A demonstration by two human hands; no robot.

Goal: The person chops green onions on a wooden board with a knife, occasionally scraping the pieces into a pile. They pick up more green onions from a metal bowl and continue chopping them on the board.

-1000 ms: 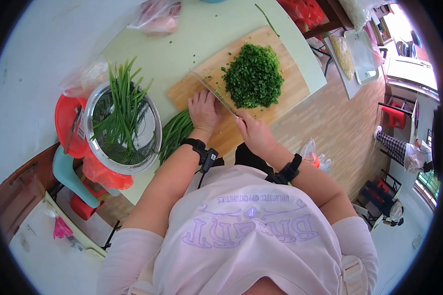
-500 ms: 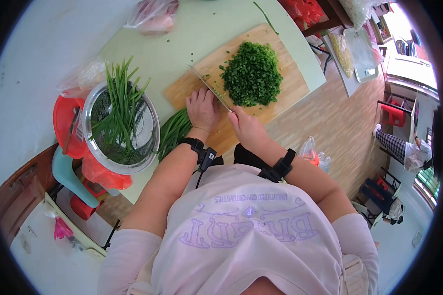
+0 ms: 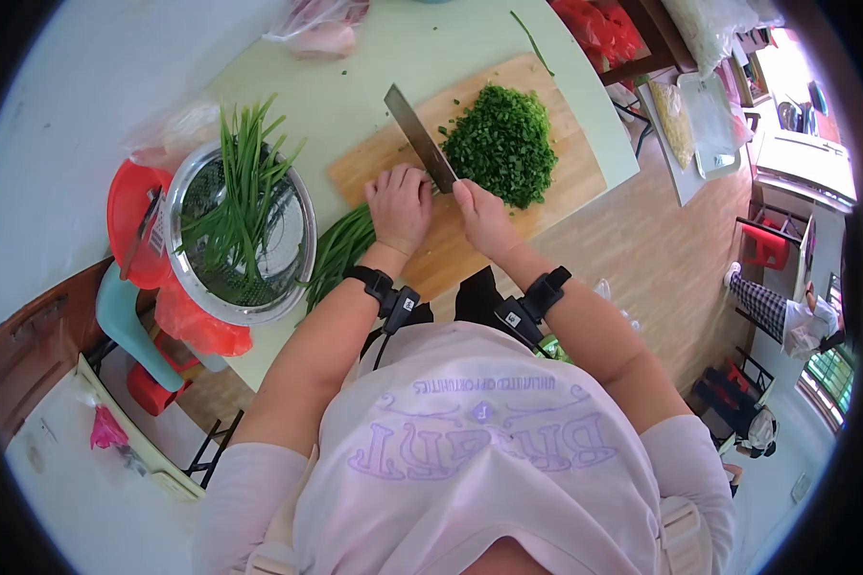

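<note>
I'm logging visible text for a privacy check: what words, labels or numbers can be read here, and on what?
"UNLIMITED OPPORTUNITIES", probably: small lilac line on the shirt, upside down in this view.
Large lilac word under it on the shirt: upside down and creased, cannot be read for sure.
Marks on the wrist bands and the sticker by the red basket: too small to read.
</note>
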